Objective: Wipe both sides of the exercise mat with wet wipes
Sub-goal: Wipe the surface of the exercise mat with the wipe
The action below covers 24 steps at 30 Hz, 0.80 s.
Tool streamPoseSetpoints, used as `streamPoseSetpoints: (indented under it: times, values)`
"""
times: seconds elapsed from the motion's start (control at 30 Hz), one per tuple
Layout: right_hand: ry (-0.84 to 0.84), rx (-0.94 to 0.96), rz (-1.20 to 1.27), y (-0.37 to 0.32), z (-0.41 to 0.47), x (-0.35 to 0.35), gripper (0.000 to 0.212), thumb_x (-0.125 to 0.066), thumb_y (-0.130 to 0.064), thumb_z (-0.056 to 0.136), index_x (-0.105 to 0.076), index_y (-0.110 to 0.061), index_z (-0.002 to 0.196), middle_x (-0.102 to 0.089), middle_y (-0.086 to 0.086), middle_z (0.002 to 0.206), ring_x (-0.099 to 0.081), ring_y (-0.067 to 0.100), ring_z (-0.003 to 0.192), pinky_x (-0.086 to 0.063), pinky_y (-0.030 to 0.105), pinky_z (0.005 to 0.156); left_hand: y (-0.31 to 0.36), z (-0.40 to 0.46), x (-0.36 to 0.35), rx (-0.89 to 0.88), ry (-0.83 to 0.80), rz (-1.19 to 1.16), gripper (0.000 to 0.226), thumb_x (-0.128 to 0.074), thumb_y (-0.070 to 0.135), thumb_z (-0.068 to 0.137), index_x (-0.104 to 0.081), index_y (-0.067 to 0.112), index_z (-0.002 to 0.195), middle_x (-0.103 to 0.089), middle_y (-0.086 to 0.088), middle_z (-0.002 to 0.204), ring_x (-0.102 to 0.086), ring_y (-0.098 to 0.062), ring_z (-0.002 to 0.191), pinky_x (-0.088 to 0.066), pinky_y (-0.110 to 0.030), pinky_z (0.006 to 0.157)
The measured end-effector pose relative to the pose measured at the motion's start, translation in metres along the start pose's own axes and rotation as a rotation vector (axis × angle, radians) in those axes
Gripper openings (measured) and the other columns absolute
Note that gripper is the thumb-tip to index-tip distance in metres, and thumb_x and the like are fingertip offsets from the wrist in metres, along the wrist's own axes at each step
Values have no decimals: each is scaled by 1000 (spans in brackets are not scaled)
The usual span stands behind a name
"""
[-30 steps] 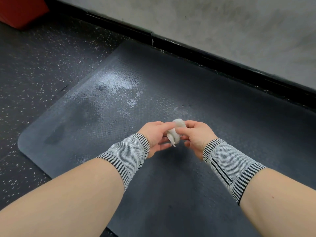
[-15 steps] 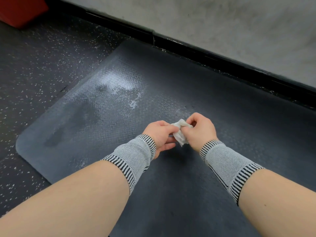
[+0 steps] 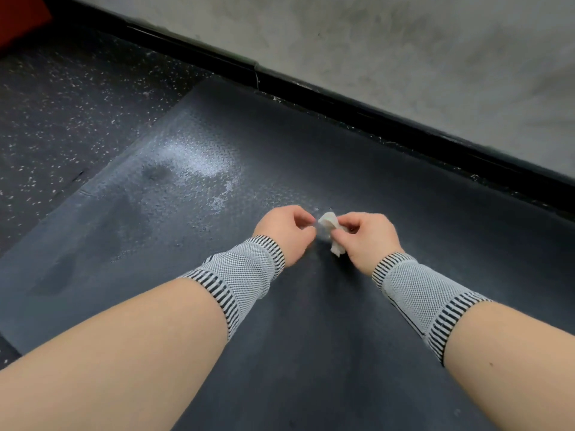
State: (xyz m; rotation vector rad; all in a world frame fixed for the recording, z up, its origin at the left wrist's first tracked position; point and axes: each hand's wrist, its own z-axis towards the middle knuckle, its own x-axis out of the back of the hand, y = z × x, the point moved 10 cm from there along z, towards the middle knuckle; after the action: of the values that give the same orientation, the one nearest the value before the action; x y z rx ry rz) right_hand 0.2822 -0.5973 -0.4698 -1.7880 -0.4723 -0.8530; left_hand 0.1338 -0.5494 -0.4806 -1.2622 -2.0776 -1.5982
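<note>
Dark grey textured rubber is making up the flat exercise mat (image 3: 357, 169), which is lying on the black speckled gym floor (image 3: 62, 113) with its long axis running from lower left to upper right, roughly parallel to the black baseboard (image 3: 342, 101) and the grey concrete wall (image 3: 404, 48) behind it; its rounded far-left corner is pointing toward the baseboard. A wet, glistening patch (image 3: 199, 163) is showing on the mat's left portion, with darker damp streaks trailing toward the near-left edge. Both hands are meeting above the mat's middle, each wrist wearing a grey knitted wrist sleeve with black striped ends (image 3: 245, 278). The small crumpled white wet wipe (image 3: 331, 230) is hanging between the hands, its longer dimension running roughly up and down in the frame, its lower tip pointing down toward the mat. The right hand (image 3: 368, 237) is pinching the wipe with curled fingers and thumb. The left hand (image 3: 284, 230) is curling its fingers with the fingertips at the wipe's left edge, apparently pinching it; motion blur at that edge is making the contact uncertain. A red object (image 3: 21, 17) is sitting at the upper-left corner.
</note>
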Motion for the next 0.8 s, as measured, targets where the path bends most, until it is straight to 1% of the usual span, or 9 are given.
streamPoseSetpoints:
  times: [0.07,0.1,0.17,0.23,0.3,0.43,0.53,0.67,0.8]
  values:
    - [68,-77,41,19,18,17,19,-63,-42,86,-70,-27,77,-66,-12,68,-60,10,74,-43,23,71,15,16,5,-98,29,298,42,-63,31,90,-57,27,132,-53,6,136,-53,-16,122,-41,-29,105]
    - [107,-112,53,28,27,26,20,-63,-44,86,-71,-27,78,-66,-11,68,-62,10,74,-45,23,71,21,25,3,-145,11,393,53,-62,34,91,-49,27,141,-42,4,149,-42,-18,135,-35,-34,112]
    - [179,-157,71,42,45,43,24,-63,-47,85,-71,-26,77,-67,-9,69,-64,12,76,-48,25,72,26,42,-8,-183,-82,526,71,-62,40,91,-30,25,152,-18,1,162,-18,-21,148,-25,-40,119]
    - [255,-188,54,50,63,63,23,-61,-46,87,-71,-26,81,-67,-9,71,-63,12,77,-44,22,70,24,55,-22,-169,-174,611,85,-63,48,89,-17,24,156,-6,-1,164,-6,-24,151,-22,-45,120]
    - [329,-205,-8,53,84,81,27,-56,-45,90,-72,-23,89,-66,-6,73,-61,12,77,-39,20,69,19,63,-38,-153,-243,702,94,-63,54,86,-10,24,157,-1,-2,165,-3,-28,151,-21,-48,119]
    - [437,-238,-135,63,130,102,29,-52,-35,92,-72,-15,99,-71,8,87,-66,26,89,-51,30,80,14,72,-52,-131,-292,794,98,-62,57,85,-7,22,157,4,-5,165,-1,-32,150,-21,-49,119]
    - [396,-319,-299,64,155,93,27,-50,-23,95,-69,-6,104,-67,17,103,-61,35,103,-49,36,83,15,75,-54,-145,-290,805,98,-62,58,84,-7,22,157,5,-6,164,0,-33,150,-19,-48,120]
    - [347,-361,-321,49,180,72,19,-54,-15,92,-66,-3,102,-65,16,110,-59,32,107,-46,34,79,12,76,-54,-144,-294,782,98,-62,58,86,-5,22,157,8,-4,164,3,-32,150,-18,-49,120]
    - [217,-184,-419,18,196,50,24,-54,-16,91,-64,-7,111,-63,13,115,-59,30,107,-46,29,81,9,77,-54,-142,-293,784,99,-62,59,85,-4,23,157,9,-3,164,4,-31,150,-17,-49,121]
